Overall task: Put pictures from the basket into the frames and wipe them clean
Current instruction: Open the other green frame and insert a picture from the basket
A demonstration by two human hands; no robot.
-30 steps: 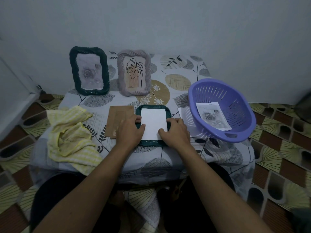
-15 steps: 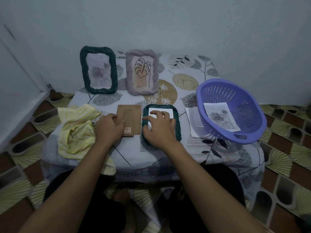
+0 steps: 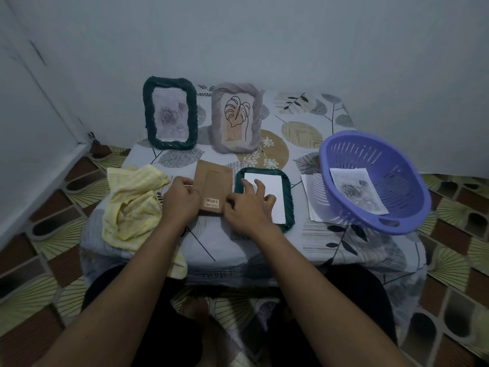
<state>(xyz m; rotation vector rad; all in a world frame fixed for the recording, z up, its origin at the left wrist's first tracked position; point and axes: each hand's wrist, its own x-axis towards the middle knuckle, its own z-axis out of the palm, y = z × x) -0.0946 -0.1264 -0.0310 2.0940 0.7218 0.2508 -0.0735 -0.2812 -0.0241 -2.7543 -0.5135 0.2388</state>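
Left hand [image 3: 181, 201] is curled on the left edge of a brown cardboard backing board [image 3: 213, 178] and grips it. The board lies flat on the desk [image 3: 211, 242], which is covered in a leaf-print cloth. A small white barcode sticker [image 3: 212, 201] sits at the board's near end, print too small to read. Right hand [image 3: 248, 209] is loose, fingers spread and half bent. Its thumb is at the board's near right corner, and its fingertips [image 3: 247, 184] are on a blank white sheet [image 3: 272, 186]. That sheet lies in a dark green woven-edge frame [image 3: 289, 205], flat just right of the board. Round purple plastic basket [image 3: 328, 154] at right holds a grey rose print [image 3: 357, 192], with white papers [image 3: 308, 192] under it. Two frames stand upright at the back wall: a dark green one [image 3: 148, 112] with a rose picture and a lilac-grey one [image 3: 218, 112] with a line-drawn leaf. Crumpled yellow checked cloth [image 3: 129, 205] lies left of the left hand.
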